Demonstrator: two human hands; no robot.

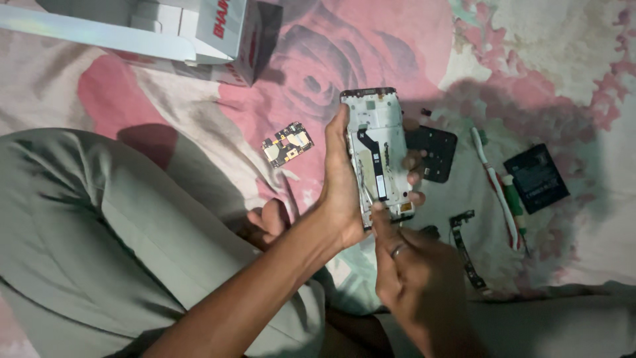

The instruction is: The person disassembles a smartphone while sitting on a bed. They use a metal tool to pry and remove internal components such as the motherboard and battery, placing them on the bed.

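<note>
My left hand (341, 192) holds an opened phone frame (377, 149) upright, thumb on its left edge and fingertips on its right edge. The frame is white inside with a black flex strip down the middle. My right hand (411, 278), a ring on one finger, reaches up from below; its fingertip presses on the frame's lower end. Whether it pinches a small part there is too dim to tell.
A small circuit board (287, 144) lies left of the phone on the rose-print cloth (397, 40). A black cover plate (434, 152), a toothbrush (493, 185), a black battery (536, 178) and a thin flex board (464, 248) lie right. A white box (199, 33) stands top left.
</note>
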